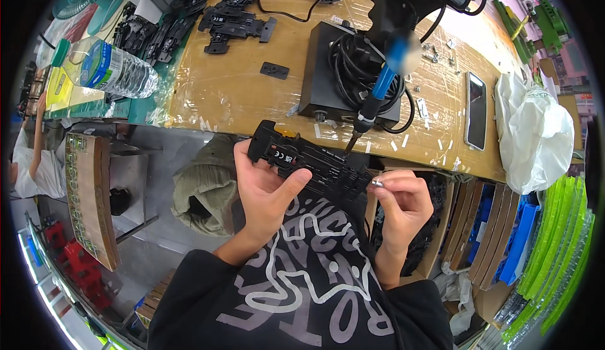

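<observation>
My left hand point(263, 189) grips a long black plastic chassis point(315, 166), thumb on top and fingers beneath, just off the bench's front edge. The chassis is flat, with slotted ridges, small white markings and a wider end at the left. At its right end my right hand point(403, 206) pinches a small silvery metal piece point(377, 183) between thumb and fingertips; its exact kind is too small to tell. Above the chassis a blue and black electric screwdriver point(373, 101) points down, its narrow bit close to the chassis; whether they touch I cannot tell.
Behind the screwdriver sits a black box point(318, 66) with coiled cable. Similar black chassis point(236, 25) lie farther back, near a flat black plate point(275, 70). A water bottle point(116, 69) lies at left. A phone point(476, 110) and white plastic bag point(532, 132) occupy the right.
</observation>
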Tool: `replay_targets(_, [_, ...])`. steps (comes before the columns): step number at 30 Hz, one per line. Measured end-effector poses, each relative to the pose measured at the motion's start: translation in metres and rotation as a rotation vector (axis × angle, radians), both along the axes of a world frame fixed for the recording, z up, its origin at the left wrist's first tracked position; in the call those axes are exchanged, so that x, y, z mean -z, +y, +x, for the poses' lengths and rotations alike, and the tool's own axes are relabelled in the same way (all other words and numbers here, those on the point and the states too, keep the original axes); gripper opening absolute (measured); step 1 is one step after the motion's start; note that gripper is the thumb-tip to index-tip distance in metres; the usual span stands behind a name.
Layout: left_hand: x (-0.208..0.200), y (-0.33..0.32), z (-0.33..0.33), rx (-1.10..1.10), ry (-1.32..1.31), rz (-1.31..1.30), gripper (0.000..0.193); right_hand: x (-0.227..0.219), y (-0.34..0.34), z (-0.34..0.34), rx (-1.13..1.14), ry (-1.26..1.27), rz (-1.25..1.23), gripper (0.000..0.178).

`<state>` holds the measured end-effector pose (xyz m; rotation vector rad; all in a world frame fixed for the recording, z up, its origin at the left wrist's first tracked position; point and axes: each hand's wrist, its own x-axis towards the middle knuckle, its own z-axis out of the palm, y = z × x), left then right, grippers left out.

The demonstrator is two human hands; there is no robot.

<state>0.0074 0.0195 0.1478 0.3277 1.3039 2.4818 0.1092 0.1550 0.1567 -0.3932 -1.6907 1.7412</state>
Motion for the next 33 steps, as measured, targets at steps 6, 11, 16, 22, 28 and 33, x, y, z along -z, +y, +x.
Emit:
replay_targets(6, [-0.012,-0.005,-0.001,0.203,0.053,-0.191,0.044,-0.001,0.004,0.003,-0.008,0.010,0.090,0.020])
replay_targets(11, [-0.010,-0.006,0.005,0.370,0.182,-0.395,0.031,-0.002,0.005,0.004,-0.042,0.021,0.062,0.019])
replay_targets(16, [-0.003,-0.002,0.008,0.467,0.263,-0.470,0.032,-0.001,0.003,-0.002,-0.108,0.071,0.126,0.016])
replay_targets(22, [-0.004,-0.002,0.005,0.533,0.337,-0.542,0.030,-0.003,-0.003,-0.006,-0.040,0.082,-0.019,0.014])
replay_targets(28, [-0.008,-0.003,0.003,0.632,0.324,-0.636,0.030,0.006,0.006,-0.001,-0.079,-0.018,0.192,0.015])
replay_targets(33, [-0.007,-0.001,0.004,0.658,0.328,-0.633,0.030,0.002,-0.001,-0.006,0.009,-0.100,0.075,0.017])
